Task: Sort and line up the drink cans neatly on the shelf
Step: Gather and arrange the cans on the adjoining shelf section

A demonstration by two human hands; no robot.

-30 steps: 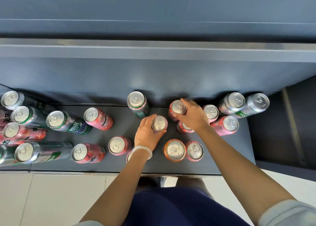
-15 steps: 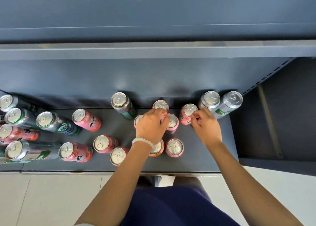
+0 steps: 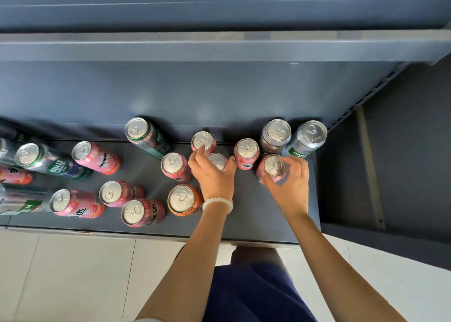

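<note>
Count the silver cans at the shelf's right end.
2: one silver can upright at the back, the other silver can beside it on its right, outermost.

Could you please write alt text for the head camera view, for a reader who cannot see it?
A person's right hand grips a pink can while the left hand rests among other pink cans on a dark shelf. An orange can stands near the left wrist; silver cans stand at the back right.
</note>
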